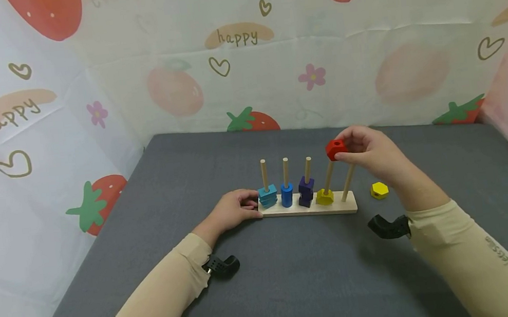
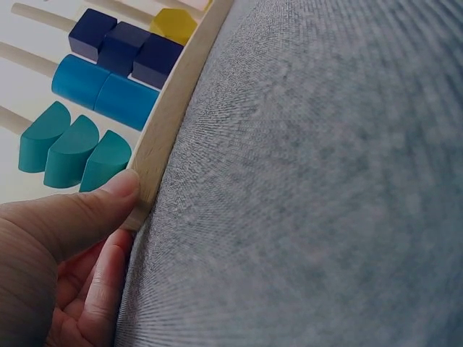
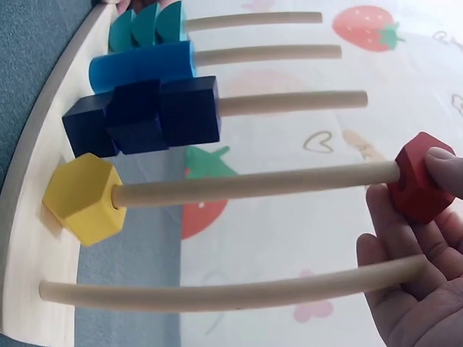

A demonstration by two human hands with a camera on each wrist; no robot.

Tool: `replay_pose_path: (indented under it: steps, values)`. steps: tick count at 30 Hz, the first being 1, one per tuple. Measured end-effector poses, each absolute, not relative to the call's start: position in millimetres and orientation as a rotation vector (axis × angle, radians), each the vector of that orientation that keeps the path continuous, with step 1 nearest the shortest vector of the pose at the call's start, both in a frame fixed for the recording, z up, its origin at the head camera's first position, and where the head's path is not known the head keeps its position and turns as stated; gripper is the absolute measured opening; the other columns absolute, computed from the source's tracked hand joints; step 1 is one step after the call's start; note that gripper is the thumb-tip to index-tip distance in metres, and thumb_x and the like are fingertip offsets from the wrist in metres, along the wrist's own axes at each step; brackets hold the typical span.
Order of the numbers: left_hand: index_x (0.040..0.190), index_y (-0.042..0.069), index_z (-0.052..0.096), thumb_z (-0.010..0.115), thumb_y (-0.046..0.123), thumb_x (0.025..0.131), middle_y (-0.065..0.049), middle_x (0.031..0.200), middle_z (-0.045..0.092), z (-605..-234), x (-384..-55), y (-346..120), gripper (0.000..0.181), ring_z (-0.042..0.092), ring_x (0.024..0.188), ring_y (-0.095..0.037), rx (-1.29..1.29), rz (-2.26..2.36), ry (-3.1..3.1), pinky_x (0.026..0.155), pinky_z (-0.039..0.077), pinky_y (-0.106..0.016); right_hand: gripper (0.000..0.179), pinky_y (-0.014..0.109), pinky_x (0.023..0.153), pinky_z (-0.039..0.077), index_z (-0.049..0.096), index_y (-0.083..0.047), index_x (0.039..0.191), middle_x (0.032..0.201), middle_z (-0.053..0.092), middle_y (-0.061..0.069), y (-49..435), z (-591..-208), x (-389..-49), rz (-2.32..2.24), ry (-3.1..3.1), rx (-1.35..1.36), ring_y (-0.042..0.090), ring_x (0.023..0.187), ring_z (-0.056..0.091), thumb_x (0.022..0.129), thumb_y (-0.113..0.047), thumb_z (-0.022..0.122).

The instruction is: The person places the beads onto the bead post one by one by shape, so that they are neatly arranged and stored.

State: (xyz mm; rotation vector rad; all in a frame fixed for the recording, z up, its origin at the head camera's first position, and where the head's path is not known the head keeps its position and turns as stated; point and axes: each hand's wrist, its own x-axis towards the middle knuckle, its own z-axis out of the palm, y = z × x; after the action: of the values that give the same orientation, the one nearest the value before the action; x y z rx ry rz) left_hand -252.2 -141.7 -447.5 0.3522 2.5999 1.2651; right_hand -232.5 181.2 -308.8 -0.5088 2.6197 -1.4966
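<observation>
A wooden peg board with several upright pegs lies on the table. My left hand grips its left end, the thumb along the front edge. My right hand pinches a red angular block with a hole through it, at the top of the fourth peg; the peg's tip meets the block's hole. A yellow hexagonal block sits at the bottom of that peg. The last peg is bare and passes close to my right fingers.
Teal half-round blocks, blue cylinders and dark blue square blocks fill the lower part of the first three pegs. A loose yellow hexagonal block lies on the grey table right of the board. A printed curtain hangs behind.
</observation>
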Motion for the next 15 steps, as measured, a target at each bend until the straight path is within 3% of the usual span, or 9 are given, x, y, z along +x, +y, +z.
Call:
replay_pose_path:
  steps: [15]
  values:
    - [0.121, 0.01, 0.06, 0.078, 0.019, 0.073, 0.001, 0.099, 0.063, -446, -251, -143, 0.052, 0.059, 0.09, -0.008, 0.373, 1.253, 2.615, 0.081, 0.049, -0.023, 0.034, 0.037, 0.088, 0.045, 0.053, -0.004, 0.11, 0.107, 0.06, 0.012, 177, -325, -240, -1.484, 2.582, -0.466, 0.02, 0.093, 0.057, 0.085, -0.023, 0.066]
